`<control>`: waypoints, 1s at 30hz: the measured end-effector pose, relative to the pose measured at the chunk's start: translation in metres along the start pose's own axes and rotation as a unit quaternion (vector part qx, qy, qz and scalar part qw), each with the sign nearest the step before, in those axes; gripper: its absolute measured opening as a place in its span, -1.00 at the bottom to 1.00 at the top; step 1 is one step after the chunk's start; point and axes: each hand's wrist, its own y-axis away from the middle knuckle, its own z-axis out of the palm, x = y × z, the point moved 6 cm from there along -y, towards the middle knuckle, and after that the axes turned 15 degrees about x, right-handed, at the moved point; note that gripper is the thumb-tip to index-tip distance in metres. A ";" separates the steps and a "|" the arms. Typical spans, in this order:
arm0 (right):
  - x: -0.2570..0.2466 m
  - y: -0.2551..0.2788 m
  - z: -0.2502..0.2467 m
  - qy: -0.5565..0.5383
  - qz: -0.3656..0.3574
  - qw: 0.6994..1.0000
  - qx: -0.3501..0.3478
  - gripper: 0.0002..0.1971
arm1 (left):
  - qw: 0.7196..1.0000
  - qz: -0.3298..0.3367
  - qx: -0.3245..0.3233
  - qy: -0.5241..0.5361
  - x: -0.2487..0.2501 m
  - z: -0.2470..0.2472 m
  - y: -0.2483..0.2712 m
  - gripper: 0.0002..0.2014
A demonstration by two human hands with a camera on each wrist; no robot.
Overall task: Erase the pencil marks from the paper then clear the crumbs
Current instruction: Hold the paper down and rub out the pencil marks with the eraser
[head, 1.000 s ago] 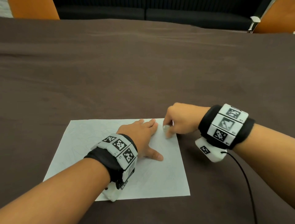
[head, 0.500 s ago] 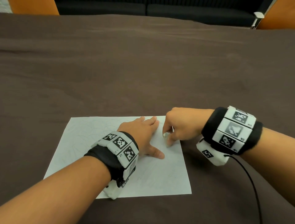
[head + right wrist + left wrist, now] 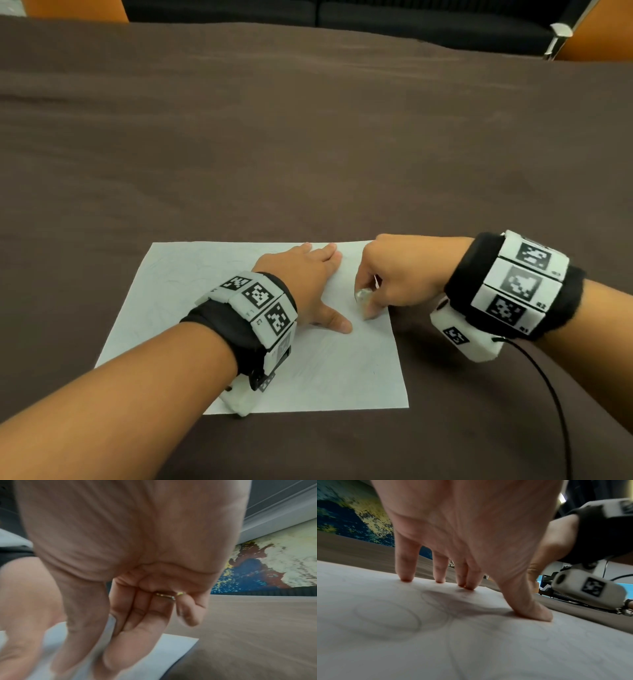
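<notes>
- A white sheet of paper (image 3: 171, 308) lies flat on a worktop (image 3: 308, 154) covered in dark brown cloth, at about 6 o'clock in the head view, near the person.
- Faint looping pencil marks (image 3: 388, 616) cross the paper; they show most clearly in the left wrist view.
- The left hand (image 3: 301, 277) rests on the middle of the sheet, fingers (image 3: 406, 566) straight and spread, tips and thumb pressing the paper down, holding nothing.
- Just beside it, toward 3 o'clock, the right hand (image 3: 404, 270) is at the sheet's right edge, fingers curled, thumb and forefinger pinching a small pale eraser (image 3: 362, 295) against the paper.
- Both wrists wear black bands with white marker blocks; a black cable (image 3: 548, 394) trails from the right one toward 5 o'clock.
</notes>
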 end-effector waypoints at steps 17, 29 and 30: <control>-0.012 0.012 0.012 0.012 -0.028 0.999 0.017 -0.82 | 1.000 0.000 0.003 0.000 -0.001 0.001 -0.001 0.17; -0.001 -0.011 -0.012 0.022 0.010 0.998 0.066 -0.89 | 1.000 0.000 0.003 -0.012 0.000 -0.001 0.001 0.14; -0.004 -0.005 -0.007 0.019 0.003 0.998 0.053 -0.87 | 1.000 -0.001 0.003 -0.010 0.000 -0.001 0.001 0.15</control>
